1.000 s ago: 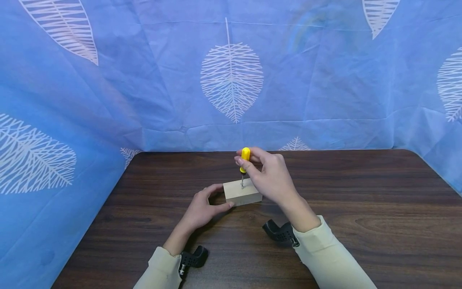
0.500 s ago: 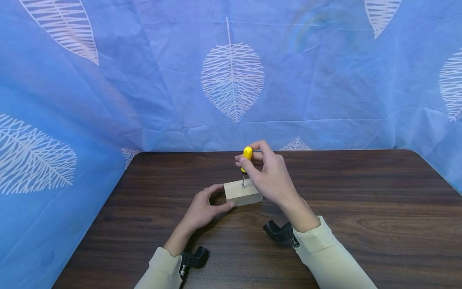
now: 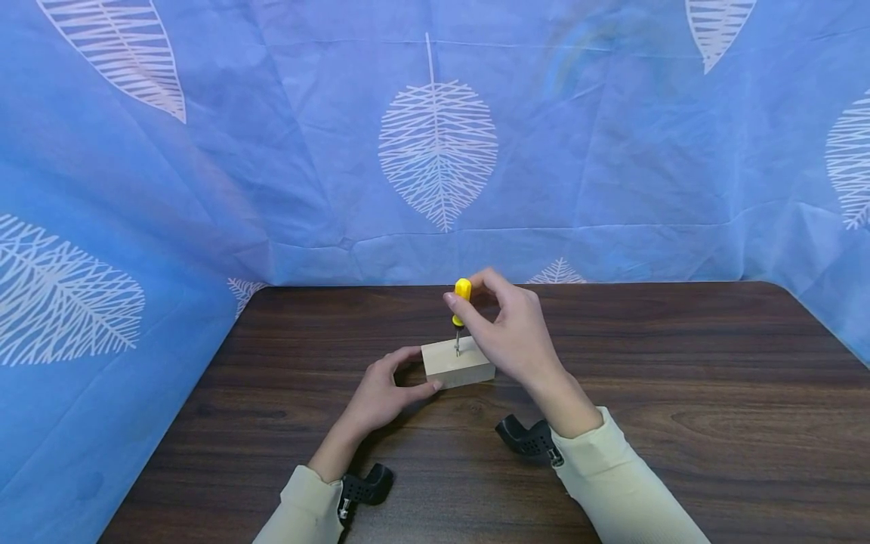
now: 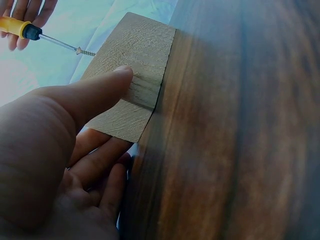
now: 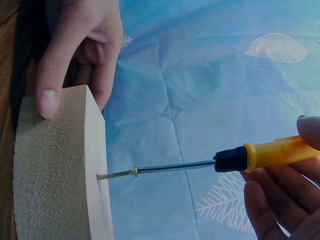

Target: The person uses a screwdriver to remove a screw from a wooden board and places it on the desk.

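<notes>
A pale wooden block [image 3: 457,370] lies on the dark table. My left hand [image 3: 382,393] grips its left end, thumb on the near side and fingers behind, as the left wrist view shows. A screw [image 5: 117,174] stands in the block's top face, much of its thread still exposed. The tip of a yellow-handled screwdriver [image 5: 272,154] meets the screw head, its shaft in line with the screw. My right hand [image 3: 513,329] pinches the screwdriver's handle between thumb and fingers, above the block's right end.
The brown wood-grain table [image 3: 680,393] reaches back to a blue cloth [image 3: 306,151] with white leaf prints. Black wrist mounts [image 3: 367,483] sit at both cuffs, close above the table.
The right fingers have shifted round the yellow handle, and the handle's top has swayed slightly right and back. The left hand and block have hardly moved.
</notes>
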